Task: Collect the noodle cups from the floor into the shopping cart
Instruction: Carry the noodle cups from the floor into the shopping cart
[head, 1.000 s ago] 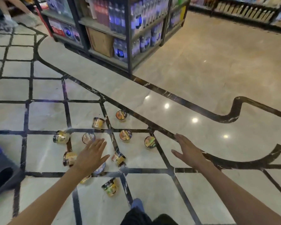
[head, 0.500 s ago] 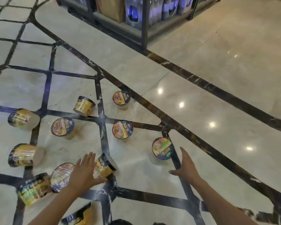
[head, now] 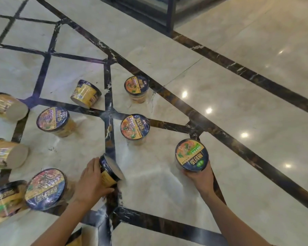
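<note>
Picking-up step, with 2 cups taken at once. Left hand (head: 91, 181) curled round a tipped noodle cup (head: 109, 173) on the floor (head: 238, 121); right hand (head: 200, 178) gripping an upright green-lid cup (head: 191, 155) from below. Next: lift both, carry to the cart, not in view.

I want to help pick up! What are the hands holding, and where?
Left hand grips a tipped noodle cup round its side. Right hand holds an upright cup by its near side.

Both hands reached down: left hand (head: 92, 181) now grips tipped cup (head: 109, 173), right hand (head: 201, 178) green-lidded cup (head: 191, 154).
</note>
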`<act>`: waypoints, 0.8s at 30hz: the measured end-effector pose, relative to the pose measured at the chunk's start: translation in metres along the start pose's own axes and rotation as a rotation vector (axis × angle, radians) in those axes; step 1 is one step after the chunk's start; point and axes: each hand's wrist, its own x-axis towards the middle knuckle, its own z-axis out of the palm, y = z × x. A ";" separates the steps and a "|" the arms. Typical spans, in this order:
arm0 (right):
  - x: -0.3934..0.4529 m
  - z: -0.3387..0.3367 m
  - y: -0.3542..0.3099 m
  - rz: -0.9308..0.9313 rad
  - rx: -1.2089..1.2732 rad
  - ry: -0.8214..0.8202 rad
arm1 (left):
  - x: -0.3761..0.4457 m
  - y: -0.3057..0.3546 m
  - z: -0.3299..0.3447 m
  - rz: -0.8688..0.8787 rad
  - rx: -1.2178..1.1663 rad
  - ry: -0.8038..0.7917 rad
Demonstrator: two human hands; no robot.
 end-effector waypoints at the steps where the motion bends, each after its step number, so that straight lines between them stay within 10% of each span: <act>1: 0.001 0.002 0.004 0.005 0.016 -0.016 | 0.003 0.000 0.001 -0.009 0.007 0.008; 12: -0.006 -0.026 -0.059 0.059 0.207 -0.050 | -0.008 0.021 -0.054 -0.183 -0.487 0.095; 24: -0.083 -0.155 -0.386 0.066 0.148 -0.408 | -0.101 0.093 -0.400 -0.241 -0.932 0.047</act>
